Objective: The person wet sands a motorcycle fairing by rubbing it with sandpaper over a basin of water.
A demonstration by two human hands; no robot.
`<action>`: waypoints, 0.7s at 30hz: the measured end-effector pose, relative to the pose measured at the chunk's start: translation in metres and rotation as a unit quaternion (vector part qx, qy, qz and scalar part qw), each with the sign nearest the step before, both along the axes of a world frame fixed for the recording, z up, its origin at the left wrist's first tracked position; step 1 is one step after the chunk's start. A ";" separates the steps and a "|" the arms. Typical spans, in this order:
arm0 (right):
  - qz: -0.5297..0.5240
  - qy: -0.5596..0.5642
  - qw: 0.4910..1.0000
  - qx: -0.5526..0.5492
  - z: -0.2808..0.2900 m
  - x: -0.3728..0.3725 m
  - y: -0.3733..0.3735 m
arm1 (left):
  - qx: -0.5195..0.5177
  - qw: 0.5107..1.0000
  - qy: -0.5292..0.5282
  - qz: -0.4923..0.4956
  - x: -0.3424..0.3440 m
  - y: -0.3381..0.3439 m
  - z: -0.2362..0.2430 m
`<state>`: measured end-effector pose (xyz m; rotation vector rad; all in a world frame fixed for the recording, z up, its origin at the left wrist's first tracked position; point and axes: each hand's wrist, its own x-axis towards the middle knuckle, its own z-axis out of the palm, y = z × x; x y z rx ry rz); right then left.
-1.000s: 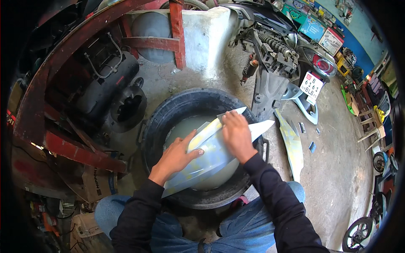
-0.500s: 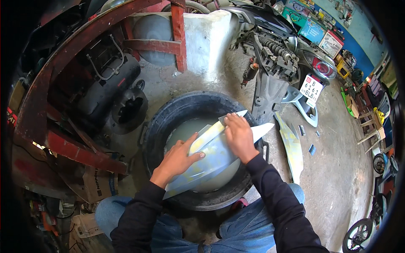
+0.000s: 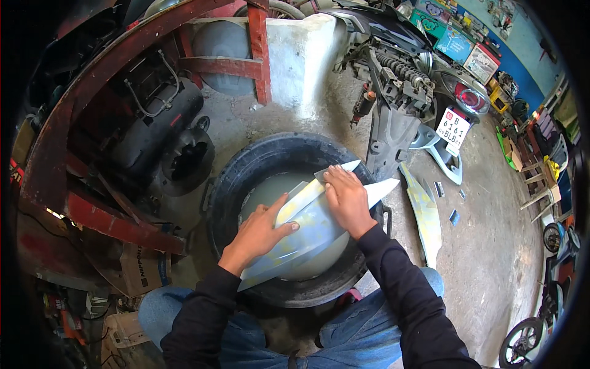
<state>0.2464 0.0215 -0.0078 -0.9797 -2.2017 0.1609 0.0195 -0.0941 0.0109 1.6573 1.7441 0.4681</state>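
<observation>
A pointed motorcycle body panel, patchy blue, yellow and grey-white, lies slanted across the black tub. On its near left part rests my left hand, fingers over the far edge and thumb on the face, gripping it. My right hand presses down with fingers together near the pointed far end. From under those fingertips shows the edge of a dark piece of sandpaper; the rest of it is covered. Cloudy water fills the bottom of the tub below the panel.
A second patchy panel lies on the floor right of the tub, by small dark blue pieces. Beyond stands a partly stripped motorcycle. At left are a red frame and a black tank. My knees flank the tub.
My right fingers have shifted very slightly over the panel's pointed end. The left hand and the panel stay in place.
</observation>
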 end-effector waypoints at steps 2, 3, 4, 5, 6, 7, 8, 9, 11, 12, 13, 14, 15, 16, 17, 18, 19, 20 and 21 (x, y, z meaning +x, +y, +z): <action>0.037 -0.009 0.999 0.021 -0.009 -0.008 -0.028 | -0.003 1.000 0.009 -0.003 -0.002 0.001 -0.005; 0.071 -0.019 0.996 0.041 -0.010 -0.012 -0.043 | -0.002 1.000 0.010 -0.004 -0.004 -0.001 -0.007; 0.085 -0.006 0.996 0.026 -0.010 -0.013 -0.050 | 0.004 1.000 0.002 -0.001 -0.005 -0.003 -0.009; 0.085 -0.006 0.996 0.027 -0.008 -0.012 -0.040 | 0.011 1.000 -0.006 0.002 -0.006 -0.003 -0.010; 0.052 -0.003 0.998 0.018 -0.006 -0.008 -0.024 | 0.009 1.000 -0.006 0.001 -0.005 -0.004 -0.008; 0.017 -0.004 1.000 0.009 -0.004 -0.002 -0.014 | 0.005 1.000 -0.008 0.003 -0.001 -0.001 -0.002; 0.001 -0.025 0.999 0.046 -0.006 -0.004 -0.013 | 0.000 1.000 -0.010 0.005 0.003 0.000 0.001; 0.006 -0.020 0.999 0.046 -0.009 -0.014 -0.024 | -0.001 1.000 -0.006 0.011 -0.001 -0.002 0.000; 0.094 -0.010 0.995 0.040 -0.008 -0.021 -0.058 | -0.009 1.000 0.003 -0.004 -0.002 -0.002 0.000; 0.110 -0.003 0.993 0.043 -0.009 -0.018 -0.050 | -0.007 1.000 0.005 -0.003 -0.002 0.000 0.001; 0.109 -0.003 0.993 0.041 -0.010 -0.012 -0.037 | -0.007 1.000 0.007 -0.002 0.000 -0.001 -0.001; 0.057 -0.001 0.998 0.028 -0.010 -0.007 -0.018 | -0.007 1.000 0.009 0.000 0.001 -0.002 -0.004; 0.007 0.001 1.000 0.019 -0.004 -0.006 -0.008 | -0.006 1.000 0.010 0.001 0.000 -0.002 -0.003; -0.006 -0.047 0.997 0.067 -0.005 -0.012 -0.015 | -0.008 1.000 0.006 0.000 -0.001 -0.002 -0.004; 0.023 -0.062 0.997 0.038 -0.009 -0.016 -0.033 | -0.009 1.000 0.002 -0.001 -0.002 -0.002 -0.004; 0.064 -0.038 0.997 0.034 -0.010 -0.022 -0.047 | -0.007 1.000 0.002 -0.002 -0.002 -0.002 -0.005; 0.104 -0.014 0.994 0.029 -0.012 -0.025 -0.054 | -0.005 1.000 0.004 0.003 -0.002 -0.003 -0.006; 0.117 -0.007 0.992 0.042 -0.014 -0.021 -0.043 | -0.003 1.000 0.006 0.008 -0.003 -0.003 -0.007; 0.116 -0.007 0.992 0.039 -0.013 -0.022 -0.032 | -0.005 1.000 0.006 0.007 -0.002 -0.003 -0.007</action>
